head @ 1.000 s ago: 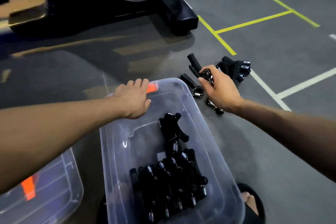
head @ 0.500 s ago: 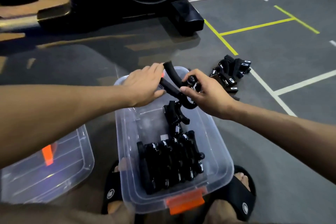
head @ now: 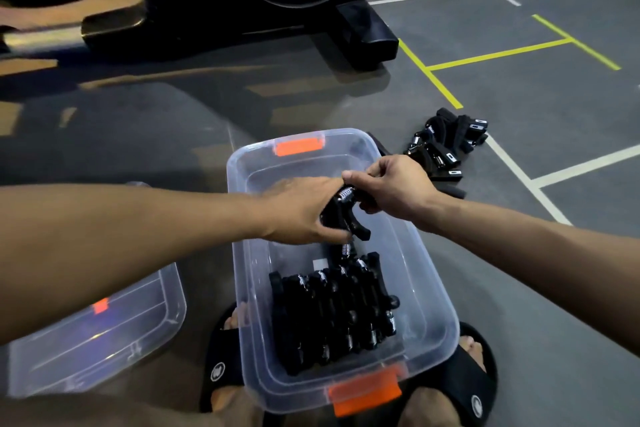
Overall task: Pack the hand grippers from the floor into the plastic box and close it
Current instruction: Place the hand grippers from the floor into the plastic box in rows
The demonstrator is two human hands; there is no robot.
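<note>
Both hands are now lower and deeper over the plastic box (head: 429,291) than half a second earlier, and the gripper in hand (head: 344,215) is sitting down between the walls instead of up at the far rim. Starting at nine o'clock, the clear lid (head: 104,329) is lying flat on the floor just beside the box, its orange clip facing up. Moving toward the centre, the left hand (head: 298,213) is wrapping the handles of the black gripper, fingers curled under it, so it is grasping that gripper. At about one o'clock from it, the right hand (head: 391,189) is pinching the same gripper near its coil spring, sharing the hold. Below them, at six o'clock, a packed row of grippers (head: 332,315) is filling the near half of the box, standing side by side. Farther right, at two o'clock, a loose pile of grippers (head: 446,146) is waiting on the floor, well apart from the box. To do this placement well, the person should probably be turning the gripper to match the row and setting it snug against the far end, handles down, so later ones are fitting and the lid is closing flat.
</note>
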